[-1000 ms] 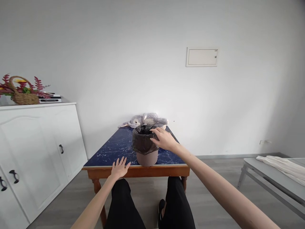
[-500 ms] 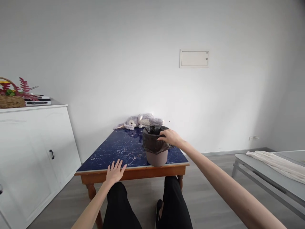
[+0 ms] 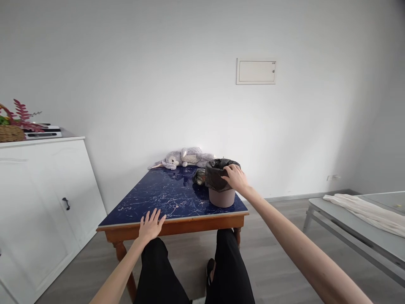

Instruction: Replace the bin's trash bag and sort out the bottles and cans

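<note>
The round mauve-grey bin [image 3: 222, 199] with a crinkled black plastic liner [image 3: 217, 180] folded over its top stands upright near the front right corner of the blue, white-veined tabletop [image 3: 158, 198], and my right hand [image 3: 236, 178] is curled over its rim, holding it. A dark, see-through plastic bundle [image 3: 199, 176] lies just behind and left of it, with the fluffy grey plush rabbit [image 3: 190, 157] on its side by the wall. My left hand [image 3: 149, 228] rests at the front edge, fingers spread wide.

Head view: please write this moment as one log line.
right hand: on rim of black-lined pinkish-grey round bin | left hand: spread at near edge of blue marbled table
</note>
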Available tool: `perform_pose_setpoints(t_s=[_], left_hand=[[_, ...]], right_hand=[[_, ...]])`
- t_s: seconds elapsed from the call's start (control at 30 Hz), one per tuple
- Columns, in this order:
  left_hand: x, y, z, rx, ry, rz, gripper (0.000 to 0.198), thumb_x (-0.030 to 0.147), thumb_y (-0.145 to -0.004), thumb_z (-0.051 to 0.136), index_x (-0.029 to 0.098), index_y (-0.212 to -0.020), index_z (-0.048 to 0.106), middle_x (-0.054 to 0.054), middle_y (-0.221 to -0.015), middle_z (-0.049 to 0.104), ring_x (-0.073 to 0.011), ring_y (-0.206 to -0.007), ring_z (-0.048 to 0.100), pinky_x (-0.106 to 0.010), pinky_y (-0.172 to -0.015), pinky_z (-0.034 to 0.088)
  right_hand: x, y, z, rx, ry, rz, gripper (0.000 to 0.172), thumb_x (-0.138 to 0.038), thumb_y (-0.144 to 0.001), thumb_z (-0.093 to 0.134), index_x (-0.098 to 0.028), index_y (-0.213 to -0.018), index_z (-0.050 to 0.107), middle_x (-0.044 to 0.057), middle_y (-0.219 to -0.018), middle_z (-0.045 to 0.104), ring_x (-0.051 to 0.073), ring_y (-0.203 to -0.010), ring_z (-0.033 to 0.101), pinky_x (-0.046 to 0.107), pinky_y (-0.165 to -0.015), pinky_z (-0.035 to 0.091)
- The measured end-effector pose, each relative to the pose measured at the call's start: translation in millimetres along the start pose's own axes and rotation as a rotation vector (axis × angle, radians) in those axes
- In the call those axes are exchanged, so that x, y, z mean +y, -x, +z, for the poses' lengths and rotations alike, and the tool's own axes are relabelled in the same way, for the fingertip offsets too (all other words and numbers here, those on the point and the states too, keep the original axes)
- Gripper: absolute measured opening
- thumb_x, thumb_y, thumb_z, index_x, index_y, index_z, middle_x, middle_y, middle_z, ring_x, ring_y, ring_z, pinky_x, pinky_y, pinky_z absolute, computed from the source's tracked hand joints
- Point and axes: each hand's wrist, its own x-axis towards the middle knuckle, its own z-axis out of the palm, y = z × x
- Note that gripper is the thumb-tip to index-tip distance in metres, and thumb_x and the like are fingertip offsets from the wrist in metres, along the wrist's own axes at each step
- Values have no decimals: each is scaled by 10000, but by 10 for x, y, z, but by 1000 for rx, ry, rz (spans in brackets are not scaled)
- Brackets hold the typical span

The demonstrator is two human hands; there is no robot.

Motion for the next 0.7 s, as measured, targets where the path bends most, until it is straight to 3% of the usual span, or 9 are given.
perform_pose_setpoints(t_s=[0.07, 0.1, 0.2, 0.3, 0.43, 0.7], left_hand=[[2, 13, 6, 19, 0, 4, 898, 748, -992, 127, 235, -1715, 278, -39, -1786, 179, -378, -1656, 141, -594, -1317, 117], [2, 20, 9, 28, 1, 7, 894, 743, -995, 131, 234, -1713, 283, -41, -1785, 183, -379, -1656, 143, -595, -1316, 116], [-1, 41, 15, 46, 9, 19, 891, 734, -999, 140, 221, -1711, 293, -48, -1782, 200, -384, -1654, 148, -604, -1312, 123], [-10, 56, 19, 55, 18, 36, 907, 751, -997, 141, 211, -1710, 296, -54, -1778, 207, -389, -1653, 150, -609, -1308, 134], [-13, 68, 30, 56, 25, 44, 909, 753, -1002, 132, 208, -1712, 288, -53, -1778, 201, -384, -1655, 143, -603, -1313, 126], [-140, -99, 3, 0, 60, 55, 982, 848, -953, 189, 228, -1708, 296, -51, -1767, 201, -401, -1649, 137, -604, -1311, 165]], right_hand=[[-139, 291, 118, 81, -47, -30, 459, -203, -1042, 488, -199, -1498, 538, 206, -1626, 431, 397, -1573, 285, 621, -1227, 328], [-213, 465, 201, 92, -76, -61, 479, -202, -1053, 435, -210, -1525, 513, 195, -1644, 409, 387, -1580, 276, 623, -1243, 308], [-392, 990, 547, 6, -168, -199, 422, -227, -1050, 428, -275, -1425, 614, 151, -1501, 570, 347, -1445, 491, 546, -1199, 417], [-447, 1316, 961, -101, -247, -261, 406, -233, -1020, 488, -283, -1396, 632, 129, -1462, 614, 328, -1373, 577, 516, -1153, 486], [-368, 1347, 1413, -220, -308, -233, 453, -292, -1048, 474, -229, -1483, 583, 148, -1560, 566, 319, -1449, 543, 505, -1193, 468], [-385, 1041, 1985, -374, -353, -172, 598, -478, -1096, 397, -140, -1566, 543, 174, -1644, 494, 312, -1570, 401, 473, -1288, 342]])
